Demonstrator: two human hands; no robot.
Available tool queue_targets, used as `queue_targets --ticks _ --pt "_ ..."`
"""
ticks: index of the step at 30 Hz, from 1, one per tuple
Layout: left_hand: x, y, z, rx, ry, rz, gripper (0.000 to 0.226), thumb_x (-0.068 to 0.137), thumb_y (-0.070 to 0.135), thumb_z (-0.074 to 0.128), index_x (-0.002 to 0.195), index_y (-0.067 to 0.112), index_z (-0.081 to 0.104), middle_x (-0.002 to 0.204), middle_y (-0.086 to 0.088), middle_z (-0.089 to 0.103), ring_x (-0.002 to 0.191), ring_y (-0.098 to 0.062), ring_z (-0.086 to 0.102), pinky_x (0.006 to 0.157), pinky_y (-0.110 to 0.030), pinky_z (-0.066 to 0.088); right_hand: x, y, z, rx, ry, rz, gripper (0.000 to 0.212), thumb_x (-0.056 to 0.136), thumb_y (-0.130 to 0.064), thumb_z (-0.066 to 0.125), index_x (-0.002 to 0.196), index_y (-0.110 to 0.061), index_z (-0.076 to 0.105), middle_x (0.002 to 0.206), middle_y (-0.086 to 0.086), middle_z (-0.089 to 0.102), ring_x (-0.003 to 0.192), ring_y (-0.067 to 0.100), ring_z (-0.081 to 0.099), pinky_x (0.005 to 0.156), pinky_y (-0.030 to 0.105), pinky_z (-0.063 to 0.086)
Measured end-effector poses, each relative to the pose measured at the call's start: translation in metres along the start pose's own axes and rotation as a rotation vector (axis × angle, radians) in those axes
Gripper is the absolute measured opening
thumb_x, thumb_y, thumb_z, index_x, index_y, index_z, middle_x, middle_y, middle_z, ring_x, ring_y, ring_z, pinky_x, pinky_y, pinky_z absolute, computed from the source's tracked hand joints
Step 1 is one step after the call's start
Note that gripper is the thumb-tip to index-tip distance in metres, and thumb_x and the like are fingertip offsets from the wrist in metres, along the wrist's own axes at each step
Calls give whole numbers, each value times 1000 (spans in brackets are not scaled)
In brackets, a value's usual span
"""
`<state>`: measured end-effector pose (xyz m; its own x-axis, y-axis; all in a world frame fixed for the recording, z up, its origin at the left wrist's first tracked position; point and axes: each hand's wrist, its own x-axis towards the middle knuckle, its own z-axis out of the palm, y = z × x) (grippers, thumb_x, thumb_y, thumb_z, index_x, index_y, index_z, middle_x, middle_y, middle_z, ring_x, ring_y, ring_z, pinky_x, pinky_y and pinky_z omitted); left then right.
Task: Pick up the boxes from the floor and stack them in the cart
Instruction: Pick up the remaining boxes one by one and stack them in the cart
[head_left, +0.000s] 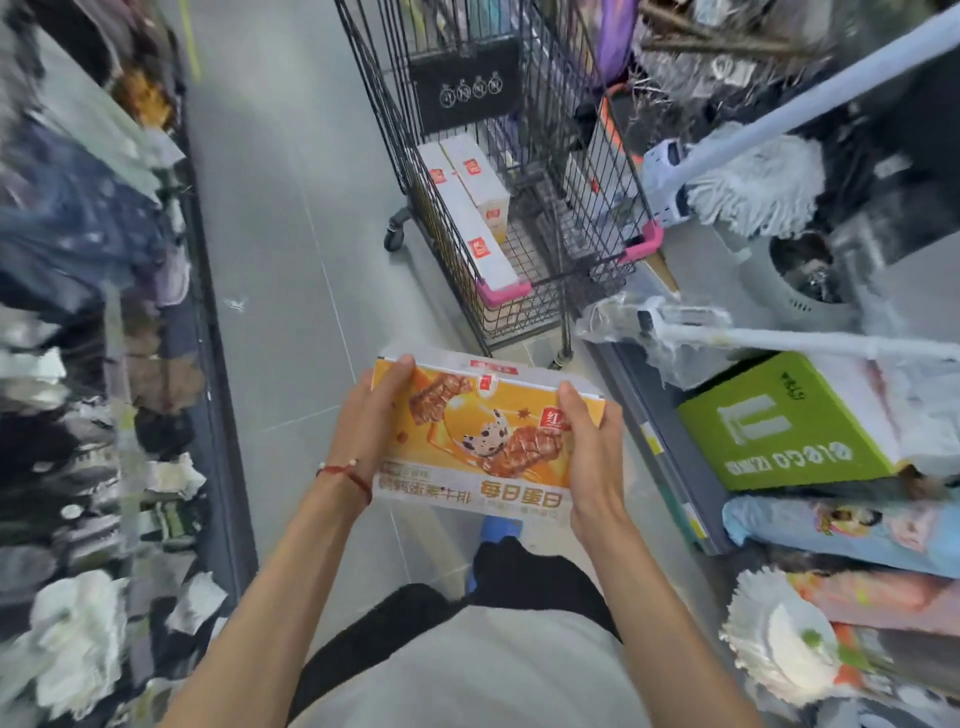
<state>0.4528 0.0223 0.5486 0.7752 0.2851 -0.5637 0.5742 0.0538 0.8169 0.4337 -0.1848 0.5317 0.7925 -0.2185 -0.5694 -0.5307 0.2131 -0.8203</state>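
Aisle floor (270, 260); left hand (371, 415), right hand (592, 447) clasp box (483, 436) ends.

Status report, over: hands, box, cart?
Left hand and right hand grip orange box by its ends. Cart ahead, white boxes inside. Mop handle juts near cart.

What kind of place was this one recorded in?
Likely a store aisle: a wire shopping cart holding white boxes, with a string mop and a green carton stocked on the right.
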Motion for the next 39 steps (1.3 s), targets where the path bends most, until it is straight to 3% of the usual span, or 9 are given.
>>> queue_targets --ticks 4,10,19,23,26,28,31,35,39 --pt "51 40 5 -20 0 38 42 97 46 55 114 9 67 76 3 77 60 -8 72 46 -12 48 47 -41 33 59 -2 -27 24 100 -40 66 111 -28 48 85 -4 79 85 18 79 87 48 61" --pt "145 102 8 -10 -102 83 40 93 51 60 112 17 68 94 -5 78 73 -16 76 65 -26 58 107 -84 89 126 104 -63 47 100 -38 67 136 -19 44 92 -1 80 93 25 78 97 59 57" --pt "280 208 -6 124 -374 139 18 95 42 60 100 26 67 75 8 77 64 -10 74 52 -18 54 167 -126 201 360 386 -110 49 99 -30 68 138 -17 42 88 -1 80 90 25 79 96 57 58" --pt "327 243 -7 255 -527 189 52 87 65 60 122 26 64 108 2 77 91 -16 75 83 -34 58 181 -134 237 499 499 -110 51 98 -28 70 141 -21 41 100 3 80 97 26 78 99 57 57" --pt "355 258 4 343 -607 161 87 68 85 64 139 36 52 139 2 62 124 -25 61 107 -51 45 188 -141 249 539 576 -130 49 98 -28 69 139 -25 43 107 5 78 98 25 78 95 52 60" --pt "363 268 17 324 -635 152 90 69 85 63 144 39 45 149 7 50 135 -20 50 114 -47 35 198 -151 249 561 627 -159 46 99 -28 68 138 -25 45 105 3 79 97 23 78 89 45 62" --pt "377 281 40 270 -642 116 84 81 73 60 152 36 36 148 14 43 131 -9 48 109 -34 35 221 -166 244 577 677 -171 44 99 -30 67 138 -25 47 104 5 79 95 24 78 82 41 63" --pt "401 296 80 330 -679 112 84 69 86 60 141 43 49 137 6 62 122 -20 62 104 -44 48 259 -183 231 599 703 -147 45 98 -27 69 137 -27 47 110 8 78 96 24 78 83 42 63" --pt "422 309 119 381 -652 132 55 93 57 55 144 39 45 135 9 60 123 -14 58 100 -30 42 291 -190 220 578 748 -137 43 95 -16 73 130 -32 53 120 6 74 100 24 77 78 36 63"
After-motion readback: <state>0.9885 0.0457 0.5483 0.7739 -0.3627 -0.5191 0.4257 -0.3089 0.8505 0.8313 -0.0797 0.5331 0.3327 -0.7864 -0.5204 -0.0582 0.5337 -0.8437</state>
